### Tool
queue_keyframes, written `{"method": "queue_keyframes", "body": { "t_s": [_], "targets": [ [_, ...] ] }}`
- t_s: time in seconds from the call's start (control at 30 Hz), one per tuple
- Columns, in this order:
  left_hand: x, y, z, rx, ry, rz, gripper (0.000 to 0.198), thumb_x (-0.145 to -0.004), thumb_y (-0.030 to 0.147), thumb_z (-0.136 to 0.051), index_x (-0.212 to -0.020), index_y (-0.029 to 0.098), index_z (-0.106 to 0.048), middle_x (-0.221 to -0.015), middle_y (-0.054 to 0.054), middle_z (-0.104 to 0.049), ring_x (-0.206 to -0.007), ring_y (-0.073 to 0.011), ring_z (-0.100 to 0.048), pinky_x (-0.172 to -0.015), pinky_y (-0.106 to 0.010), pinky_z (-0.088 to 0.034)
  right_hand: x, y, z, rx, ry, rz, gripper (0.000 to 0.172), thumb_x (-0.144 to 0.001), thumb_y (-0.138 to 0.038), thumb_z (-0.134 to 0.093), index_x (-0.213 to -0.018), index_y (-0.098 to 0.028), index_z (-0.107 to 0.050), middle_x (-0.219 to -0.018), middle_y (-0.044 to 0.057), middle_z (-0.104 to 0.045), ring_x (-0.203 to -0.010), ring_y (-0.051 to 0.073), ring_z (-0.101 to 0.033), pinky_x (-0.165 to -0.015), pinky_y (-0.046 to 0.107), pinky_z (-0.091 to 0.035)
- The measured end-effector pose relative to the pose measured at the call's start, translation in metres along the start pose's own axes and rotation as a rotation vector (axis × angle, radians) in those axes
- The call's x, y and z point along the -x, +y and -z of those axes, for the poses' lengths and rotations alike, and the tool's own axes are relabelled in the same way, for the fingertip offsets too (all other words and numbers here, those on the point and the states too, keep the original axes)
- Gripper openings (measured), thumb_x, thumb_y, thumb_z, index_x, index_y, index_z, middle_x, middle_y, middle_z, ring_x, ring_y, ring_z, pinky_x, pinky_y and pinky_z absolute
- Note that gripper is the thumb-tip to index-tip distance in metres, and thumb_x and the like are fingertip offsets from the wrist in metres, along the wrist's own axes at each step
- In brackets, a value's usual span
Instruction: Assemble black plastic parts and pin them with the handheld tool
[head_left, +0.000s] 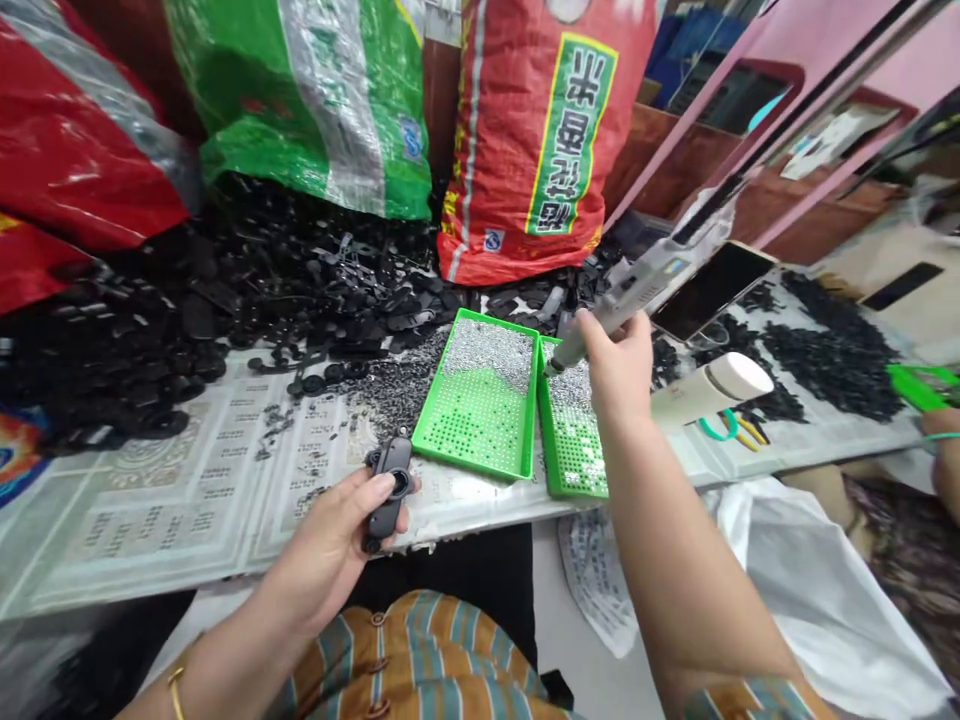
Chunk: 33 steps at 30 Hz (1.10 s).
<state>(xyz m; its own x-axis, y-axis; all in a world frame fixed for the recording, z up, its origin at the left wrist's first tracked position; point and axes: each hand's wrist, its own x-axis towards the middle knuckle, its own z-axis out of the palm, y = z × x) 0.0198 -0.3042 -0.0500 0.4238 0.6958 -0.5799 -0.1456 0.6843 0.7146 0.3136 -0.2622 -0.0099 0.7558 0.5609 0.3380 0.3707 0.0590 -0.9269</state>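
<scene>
My left hand point(352, 520) grips a small black plastic part point(390, 485) with round openings, just above the table's front edge. The thumb presses on its middle. In my right hand point(622, 365) is a grey electric screwdriver point(637, 285), its tip pointing down and left over the right green tray point(577, 470). Whether the tip touches the small silvery screws point(574, 385) in that tray I cannot tell. Beside it lies the left green tray point(429, 445), perforated, with silvery screws point(487, 352) gathered at its far end.
Black plastic parts point(300, 270) are heaped along the back, below a green sack point(255, 110) and a red sack point(517, 130). To the right are a phone point(712, 290), a white bottle point(705, 388) and yellow-handled pliers point(750, 432). Another person's hand point(946, 460) shows at the right edge.
</scene>
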Motion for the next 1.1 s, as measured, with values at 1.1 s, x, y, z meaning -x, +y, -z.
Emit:
{"method": "queue_keyframes", "body": {
  "t_s": [1.1],
  "targets": [
    [-0.001, -0.009, -0.015, -0.13, 0.0, 0.051, 0.034, -0.074, 0.041, -0.061, -0.094, 0.013, -0.06, -0.066, -0.002, -0.058, -0.062, -0.0121, -0.048, -0.056, -0.022, -0.04, 0.088, 0.018, 0.062, -0.368, 0.081, 0.081, 0.037, -0.076, -0.049, -0.049, -0.083, -0.014, -0.056, -0.044, -0.005, -0.049, -0.036, 0.012, -0.047, -0.038, 0.025, -0.038]
  ]
}}
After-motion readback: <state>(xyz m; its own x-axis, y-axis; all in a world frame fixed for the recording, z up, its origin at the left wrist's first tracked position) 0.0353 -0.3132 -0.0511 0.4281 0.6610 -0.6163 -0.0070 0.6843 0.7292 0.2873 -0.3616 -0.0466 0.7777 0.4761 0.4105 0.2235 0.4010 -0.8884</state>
